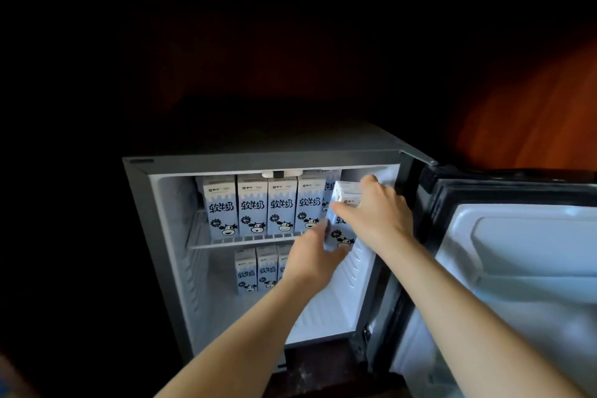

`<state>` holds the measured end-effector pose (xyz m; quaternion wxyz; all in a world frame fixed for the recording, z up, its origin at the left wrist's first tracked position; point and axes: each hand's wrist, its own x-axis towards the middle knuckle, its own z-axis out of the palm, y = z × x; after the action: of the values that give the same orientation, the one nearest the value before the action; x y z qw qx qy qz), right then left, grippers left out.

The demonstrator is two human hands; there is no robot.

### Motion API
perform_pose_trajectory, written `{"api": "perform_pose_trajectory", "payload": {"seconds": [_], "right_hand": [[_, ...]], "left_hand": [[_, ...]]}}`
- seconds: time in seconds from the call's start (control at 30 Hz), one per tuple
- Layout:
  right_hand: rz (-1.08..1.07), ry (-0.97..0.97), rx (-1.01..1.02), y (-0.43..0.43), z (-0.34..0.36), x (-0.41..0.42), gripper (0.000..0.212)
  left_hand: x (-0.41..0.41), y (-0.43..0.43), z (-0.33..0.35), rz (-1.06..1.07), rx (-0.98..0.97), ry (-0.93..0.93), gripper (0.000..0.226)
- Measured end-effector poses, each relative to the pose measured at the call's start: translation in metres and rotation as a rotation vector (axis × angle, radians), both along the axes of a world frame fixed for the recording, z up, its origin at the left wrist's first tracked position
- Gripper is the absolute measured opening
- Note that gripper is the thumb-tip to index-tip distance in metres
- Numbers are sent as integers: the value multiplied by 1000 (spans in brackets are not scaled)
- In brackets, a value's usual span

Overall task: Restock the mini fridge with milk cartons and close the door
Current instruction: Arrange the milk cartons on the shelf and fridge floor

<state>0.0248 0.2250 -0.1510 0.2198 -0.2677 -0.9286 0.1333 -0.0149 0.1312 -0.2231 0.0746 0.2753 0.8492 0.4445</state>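
The mini fridge point(155, 236) stands open, its door point(517, 268) swung out to the right. Four milk cartons point(252, 207) stand upright in a row along the front of the wire shelf point(200, 237), with a fifth partly hidden behind them at the right end. Below, three more cartons point(258, 268) show at the back, the third mostly covered by the left hand point(311, 255). Both hands hold one tilted carton point(342, 233) at the shelf's right end: the left hand cups its lower edge, the right hand point(376, 210) grips its top. Open room remains on the fridge floor, in front and to the right.
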Motion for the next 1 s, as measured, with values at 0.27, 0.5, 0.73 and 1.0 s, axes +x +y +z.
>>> {"api": "perform_pose_trajectory", "payload": {"seconds": [0.27,0.5,0.73,1.0], "right_hand": [[1,97,36,16,-15,-38,50],[24,140,27,24,-30,-53,50],[57,152,-167,35,-53,-64,53],[152,103,-303,50,-81,-66,37]], "left_hand": [[-17,8,-22,-31,54,-77,62],[-22,13,-36,-17,91,-95,69],[-23,17,-39,10,92,-33,67],[-23,17,-44,-26,11,98,68]]}}
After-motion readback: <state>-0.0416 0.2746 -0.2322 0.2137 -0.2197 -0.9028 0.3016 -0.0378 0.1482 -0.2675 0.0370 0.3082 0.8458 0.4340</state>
